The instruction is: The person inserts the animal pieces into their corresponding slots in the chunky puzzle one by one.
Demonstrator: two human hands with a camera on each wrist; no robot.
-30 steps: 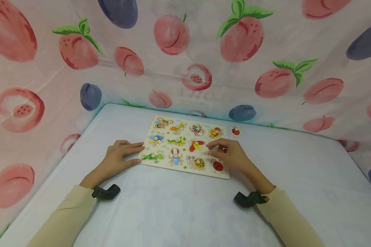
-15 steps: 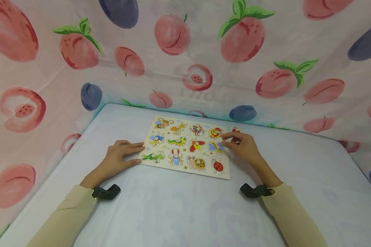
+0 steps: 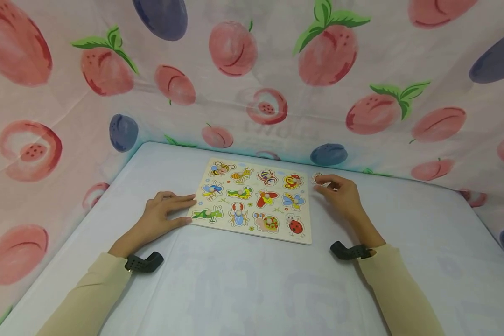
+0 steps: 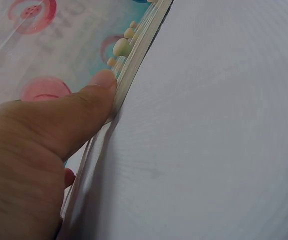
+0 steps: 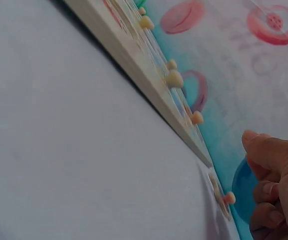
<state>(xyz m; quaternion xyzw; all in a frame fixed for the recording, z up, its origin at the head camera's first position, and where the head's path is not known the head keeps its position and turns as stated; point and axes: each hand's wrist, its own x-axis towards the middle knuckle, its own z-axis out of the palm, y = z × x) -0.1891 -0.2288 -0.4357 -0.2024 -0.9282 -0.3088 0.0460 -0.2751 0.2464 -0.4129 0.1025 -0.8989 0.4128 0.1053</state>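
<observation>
A wooden knob puzzle board (image 3: 222, 200) with several insect pieces lies on the white table. My left hand (image 3: 164, 212) rests at its left edge, fingers fairly straight; in the left wrist view the thumb (image 4: 91, 97) lies against the board's edge. Just off the board's far right corner lies a loose ladybug puzzle piece (image 3: 316, 176), partly hidden by my right hand (image 3: 340, 193). That hand holds nothing, its thumb and forefinger bent close together. The right wrist view has the piece's knob (image 5: 229, 198) standing up beside the hand, apart from the fingers. A ladybug picture (image 3: 296, 226) without a knob shows at the board's lower right.
A white cloth covers the table (image 3: 252, 289). Behind it and along the left rises a fruit-printed curtain (image 3: 273, 60). Small wooden knobs (image 5: 173, 78) stick up from the board's pieces. Each wrist wears a black camera mount (image 3: 144, 262).
My right hand has moved right and away from me, from over the board's blue-winged insect piece to the loose ladybug piece, uncovering the insect. The left hand has stayed put.
</observation>
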